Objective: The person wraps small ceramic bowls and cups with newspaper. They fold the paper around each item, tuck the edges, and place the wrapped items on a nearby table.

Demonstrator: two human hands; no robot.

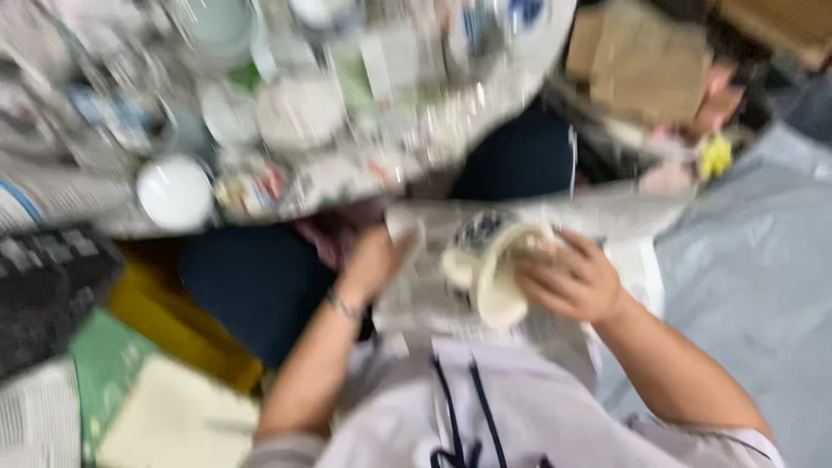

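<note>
The whole view is smeared by motion blur, so small detail is lost. The right hand [574, 282] is curled over a cream ceramic cup with a blue pattern [490, 264], which lies tilted on its side over the person's lap; its fingers cover part of the rim and the far side of the cup cannot be made out. The left hand [368, 260] closes on the edge of a sheet of grey newspaper [425, 299] spread beneath the cup, its fingertips hidden by the paper. A thin bracelet [342, 305] sits on that wrist.

Above, a desk covered in newspaper [485, 113] carries many pale dishes and wrapped shapes too blurred to tell apart; a round white lid-like disc [175, 192] sits near its front edge. The desk edge runs just above both hands, with dark open space between. To the left, a dark keyboard-like slab [48, 277] and a green-and-cream book [147, 399] are cut by the frame. At the right lies pale grey sheeting [754, 260], bare and open.
</note>
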